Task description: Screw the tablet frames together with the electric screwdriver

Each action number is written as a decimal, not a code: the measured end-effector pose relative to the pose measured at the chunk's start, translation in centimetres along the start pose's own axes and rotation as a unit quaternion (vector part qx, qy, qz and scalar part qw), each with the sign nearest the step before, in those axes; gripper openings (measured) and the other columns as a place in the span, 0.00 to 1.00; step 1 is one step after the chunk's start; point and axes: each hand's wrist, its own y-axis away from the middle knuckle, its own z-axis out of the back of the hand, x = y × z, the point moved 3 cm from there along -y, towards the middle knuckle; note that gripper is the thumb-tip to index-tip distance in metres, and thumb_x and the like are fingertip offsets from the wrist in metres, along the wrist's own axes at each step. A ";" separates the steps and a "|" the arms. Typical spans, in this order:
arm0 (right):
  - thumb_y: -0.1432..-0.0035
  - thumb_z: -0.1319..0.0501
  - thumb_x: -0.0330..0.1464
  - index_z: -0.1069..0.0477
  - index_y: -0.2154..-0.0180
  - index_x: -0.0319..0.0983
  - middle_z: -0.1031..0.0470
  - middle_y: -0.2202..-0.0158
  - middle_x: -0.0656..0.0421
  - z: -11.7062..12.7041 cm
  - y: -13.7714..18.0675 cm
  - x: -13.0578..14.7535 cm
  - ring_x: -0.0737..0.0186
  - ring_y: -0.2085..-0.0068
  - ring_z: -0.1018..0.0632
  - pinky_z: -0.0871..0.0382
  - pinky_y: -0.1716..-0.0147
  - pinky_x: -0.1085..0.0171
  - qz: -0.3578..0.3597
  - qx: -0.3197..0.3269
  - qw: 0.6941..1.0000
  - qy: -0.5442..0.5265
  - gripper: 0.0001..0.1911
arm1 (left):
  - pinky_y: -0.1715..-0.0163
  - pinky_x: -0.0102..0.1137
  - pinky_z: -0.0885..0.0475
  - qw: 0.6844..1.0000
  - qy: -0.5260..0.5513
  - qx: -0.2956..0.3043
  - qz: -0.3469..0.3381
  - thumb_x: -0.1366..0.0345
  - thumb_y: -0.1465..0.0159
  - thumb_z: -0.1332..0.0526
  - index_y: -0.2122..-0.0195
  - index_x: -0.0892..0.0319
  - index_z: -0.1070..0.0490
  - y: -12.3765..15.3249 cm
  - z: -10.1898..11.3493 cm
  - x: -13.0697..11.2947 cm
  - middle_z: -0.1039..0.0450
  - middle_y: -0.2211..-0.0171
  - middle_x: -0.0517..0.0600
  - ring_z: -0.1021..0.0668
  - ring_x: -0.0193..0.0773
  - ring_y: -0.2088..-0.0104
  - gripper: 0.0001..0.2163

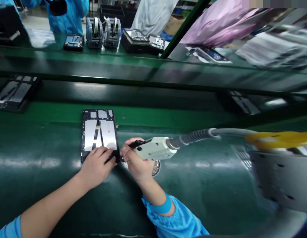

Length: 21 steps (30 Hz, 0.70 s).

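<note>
An opened tablet (108,132) lies on the green work surface, with silver battery panels and a dark frame showing. My left hand (97,163) rests over its lower end, thumb apart from the fingers, pressing on the dark bottom part. In my right hand (138,167) is a pale electric screwdriver (154,148), gripped just right of the tablet's lower right corner. Its tip is mostly hidden by my fingers, so I cannot tell whether it touches the tablet. Partly behind my right wrist sits a round dish of small metal screws (156,168).
From the screwdriver a grey cable (230,131) runs right towards a yellow part (280,139) and a grey bracket (280,180). Another opened tablet (16,92) lies far left. Above, a green shelf (133,67) carries tape dispensers (112,34) and device parts. People stand behind it.
</note>
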 end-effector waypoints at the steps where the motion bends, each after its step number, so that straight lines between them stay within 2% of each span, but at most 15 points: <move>1: 0.46 0.33 0.28 0.28 0.61 0.43 0.31 0.80 0.71 0.0 -0.1 0.2 0.69 0.82 0.30 0.34 0.78 0.65 -0.001 0.000 1.000 0.000 0.10 | 0.55 0.43 0.20 1.000 0.002 -0.002 -0.002 0.66 0.25 0.34 0.55 0.61 0.19 -0.1 0.1 0.0 0.17 0.49 0.58 0.19 0.49 0.52 0.05; 9: 0.49 0.35 0.29 0.29 0.64 0.45 0.38 0.84 0.74 0.1 -1.1 2.5 0.69 0.84 0.34 0.34 0.78 0.64 0.030 -0.030 0.999 0.000 0.09 | 0.54 0.43 0.20 1.000 0.014 0.012 -0.011 0.68 0.24 0.35 0.56 0.61 0.18 -0.8 0.4 0.1 0.17 0.48 0.58 0.19 0.50 0.50 0.05; 21: 0.47 0.33 0.31 0.30 0.61 0.45 0.36 0.83 0.73 0.1 -0.7 0.8 0.68 0.82 0.32 0.33 0.77 0.64 -0.003 -0.006 1.000 0.001 0.11 | 0.54 0.43 0.20 1.000 0.013 0.015 -0.011 0.67 0.24 0.36 0.55 0.60 0.18 -0.5 0.2 0.2 0.17 0.48 0.58 0.19 0.50 0.50 0.06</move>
